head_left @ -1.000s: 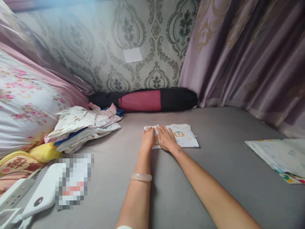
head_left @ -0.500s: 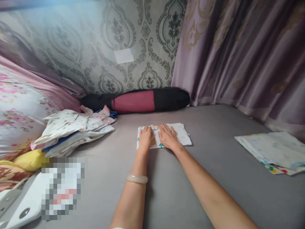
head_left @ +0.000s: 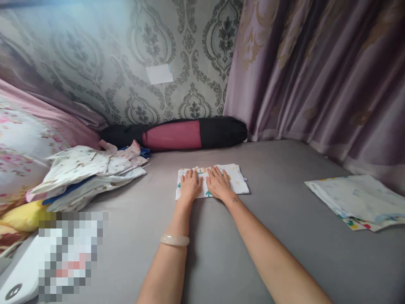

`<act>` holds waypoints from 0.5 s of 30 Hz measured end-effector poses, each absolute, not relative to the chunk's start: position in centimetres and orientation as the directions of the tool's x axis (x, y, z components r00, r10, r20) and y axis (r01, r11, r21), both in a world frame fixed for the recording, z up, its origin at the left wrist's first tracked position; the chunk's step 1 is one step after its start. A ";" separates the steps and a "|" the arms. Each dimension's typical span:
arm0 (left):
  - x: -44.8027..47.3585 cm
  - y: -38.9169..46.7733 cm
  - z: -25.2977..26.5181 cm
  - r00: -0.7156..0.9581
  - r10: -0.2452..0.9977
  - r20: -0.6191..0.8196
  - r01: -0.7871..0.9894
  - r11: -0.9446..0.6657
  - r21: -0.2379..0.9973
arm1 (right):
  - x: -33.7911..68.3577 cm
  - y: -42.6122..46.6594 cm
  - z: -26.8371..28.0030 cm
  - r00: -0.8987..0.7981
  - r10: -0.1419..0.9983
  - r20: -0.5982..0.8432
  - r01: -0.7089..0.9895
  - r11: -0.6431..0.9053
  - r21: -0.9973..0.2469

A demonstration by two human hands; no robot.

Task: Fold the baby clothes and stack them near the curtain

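Note:
A folded white cloth (head_left: 237,182) with green and yellow-orange prints lies flat on the grey bed sheet (head_left: 272,169), in the middle of the view. My left hand (head_left: 191,184) rests palm down on its left part, fingers stretched toward the far edge. Just right of it, my right hand (head_left: 218,181) is also flat on the cloth with its fingers apart. The palms hide part of the print. A small tag sticks out at the cloth's right edge. A pale bangle (head_left: 175,240) circles my left forearm.
Piled clothes (head_left: 91,169) lie at left beside a floral pillow (head_left: 22,143) and a yellow item (head_left: 25,215). Folded cloths (head_left: 357,198) lie at right. A black and red long bag (head_left: 177,134) lies along the wall; a purple curtain (head_left: 284,76) hangs at right.
The whole scene has shifted slightly left as the camera turned a little right. Both hands stay flat on the cloth, the left one's fingers a bit more spread.

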State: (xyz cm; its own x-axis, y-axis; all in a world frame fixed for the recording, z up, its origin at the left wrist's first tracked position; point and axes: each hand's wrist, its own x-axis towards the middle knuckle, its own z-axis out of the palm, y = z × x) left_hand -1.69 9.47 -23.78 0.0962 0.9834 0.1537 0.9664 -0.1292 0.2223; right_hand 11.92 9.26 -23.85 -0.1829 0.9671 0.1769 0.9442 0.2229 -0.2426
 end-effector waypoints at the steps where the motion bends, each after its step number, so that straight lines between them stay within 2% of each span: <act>1: -1.7 9.5 -23.7 0.096 0.984 0.152 0.967 -0.129 0.221 | 12.0 9.3 -23.7 -0.185 0.970 0.160 0.941 0.222 -0.255; 6: -1.7 9.5 -23.4 0.092 0.988 0.128 0.965 -0.120 0.232 | 13.2 9.7 -22.8 -0.128 0.981 0.147 0.937 0.168 -0.307; 15: -1.7 9.6 -23.6 0.086 0.990 0.108 0.963 -0.110 0.244 | 15.2 10.2 -23.2 -0.054 0.988 0.147 0.953 0.095 -0.289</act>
State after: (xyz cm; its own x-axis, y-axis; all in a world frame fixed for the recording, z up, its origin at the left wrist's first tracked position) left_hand -1.67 9.59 -23.56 0.0859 0.9904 0.1083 0.9635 -0.1102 0.2441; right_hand 15.18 10.17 -23.18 -0.0536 0.9877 0.1469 0.9527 0.0946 -0.2888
